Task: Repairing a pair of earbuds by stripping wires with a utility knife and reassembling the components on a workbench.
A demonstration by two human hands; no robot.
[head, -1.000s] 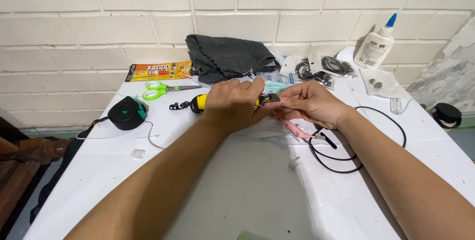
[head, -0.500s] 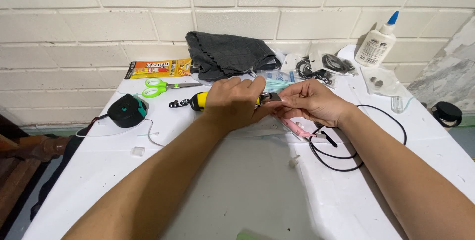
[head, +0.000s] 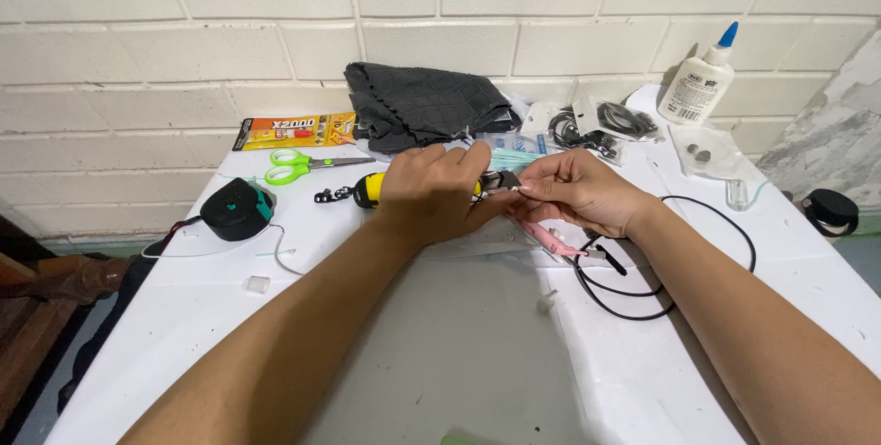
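Note:
Both hands meet over the middle of the white table (head: 459, 353). My left hand (head: 431, 193) grips a yellow-and-black handled tool (head: 372, 190), whose metal tip (head: 503, 180) points right. My right hand (head: 574, 193) pinches a small part against that tip; the part itself is too small to make out. Under my right hand lie a pink tool (head: 549, 239) and a looped black cable (head: 679, 252). My fingers hide the point of contact.
Green scissors (head: 298, 166), a black and teal round tape measure (head: 237, 210), an orange glue package (head: 292, 130), dark folded cloth (head: 422, 105), bagged black cables (head: 596, 124), a white glue bottle (head: 697, 83) and a black tape roll (head: 830, 211) lie around. A brick wall stands behind.
Both hands stay together in nearly the same place; only small finger shifts at the tool tip.

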